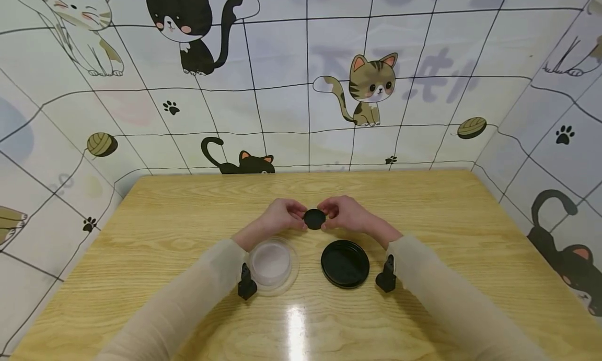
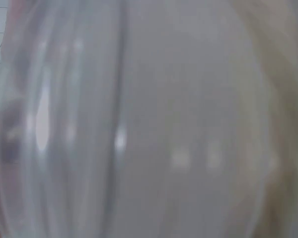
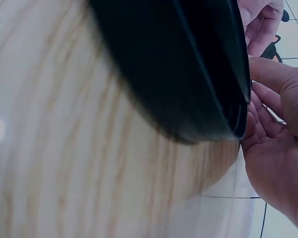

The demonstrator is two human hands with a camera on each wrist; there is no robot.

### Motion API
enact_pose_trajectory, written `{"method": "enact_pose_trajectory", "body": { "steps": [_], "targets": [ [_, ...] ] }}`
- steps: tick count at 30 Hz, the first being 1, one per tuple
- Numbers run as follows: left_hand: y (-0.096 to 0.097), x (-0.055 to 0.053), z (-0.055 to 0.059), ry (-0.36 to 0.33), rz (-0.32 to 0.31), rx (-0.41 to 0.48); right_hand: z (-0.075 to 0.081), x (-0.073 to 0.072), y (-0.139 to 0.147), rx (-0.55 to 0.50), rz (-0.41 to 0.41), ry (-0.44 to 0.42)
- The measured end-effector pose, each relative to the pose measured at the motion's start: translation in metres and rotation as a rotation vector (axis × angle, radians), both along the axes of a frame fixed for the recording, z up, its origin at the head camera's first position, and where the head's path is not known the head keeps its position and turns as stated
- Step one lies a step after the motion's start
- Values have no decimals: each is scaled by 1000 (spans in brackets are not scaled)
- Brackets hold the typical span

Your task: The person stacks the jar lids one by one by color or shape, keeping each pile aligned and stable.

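A small round black disc [image 1: 314, 219] is between my two hands above the table's middle. My left hand [image 1: 284, 214] pinches its left edge with thumb and fingers, and my right hand [image 1: 347, 214] pinches the right edge. Below my left wrist sits a clear round plastic container [image 1: 271, 264], whose wall [image 2: 188, 109] fills the left wrist view, blurred. A shallow black round dish [image 1: 345, 264] lies to its right, near my right forearm. In the right wrist view that dish [image 3: 174, 64] hides the disc, and the hands show past its rim.
The wooden table [image 1: 423, 209] reaches back to a white wall cloth [image 1: 282, 105] printed with cats and grid lines. The cloth also runs along both sides. Dark wrist cameras [image 1: 386, 277] hang under both sleeves, close beside the container and the dish.
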State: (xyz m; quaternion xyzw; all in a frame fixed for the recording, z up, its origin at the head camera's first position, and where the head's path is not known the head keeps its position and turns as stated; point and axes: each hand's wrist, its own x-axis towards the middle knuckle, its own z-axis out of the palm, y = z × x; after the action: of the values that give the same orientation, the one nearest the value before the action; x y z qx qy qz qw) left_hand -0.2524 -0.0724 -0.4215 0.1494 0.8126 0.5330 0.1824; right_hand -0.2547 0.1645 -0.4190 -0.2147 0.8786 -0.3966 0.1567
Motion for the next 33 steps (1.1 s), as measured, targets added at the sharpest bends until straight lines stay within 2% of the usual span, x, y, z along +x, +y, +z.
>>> {"method": "enact_pose_trajectory", "body": {
  "steps": [7, 14, 18, 24, 28, 33],
  "targets": [
    [4, -2, -2, 6, 25, -34, -1, 1, 0, -24, -4, -9],
    [4, 0, 2, 1, 24, -42, -2, 1, 2, -56, 9, -20],
    [3, 1, 5, -2, 7, -9, 1, 2, 4, -64, 14, -15],
    [0, 2, 9, 4, -2, 72, 11, 8, 7, -77, 29, 36],
    [2, 9, 18, 3, -1, 108, 21, 17, 11, -97, 19, 68],
    [6, 27, 30, -1, -6, 124, 30, 30, 18, -126, 18, 58]
  ]
}}
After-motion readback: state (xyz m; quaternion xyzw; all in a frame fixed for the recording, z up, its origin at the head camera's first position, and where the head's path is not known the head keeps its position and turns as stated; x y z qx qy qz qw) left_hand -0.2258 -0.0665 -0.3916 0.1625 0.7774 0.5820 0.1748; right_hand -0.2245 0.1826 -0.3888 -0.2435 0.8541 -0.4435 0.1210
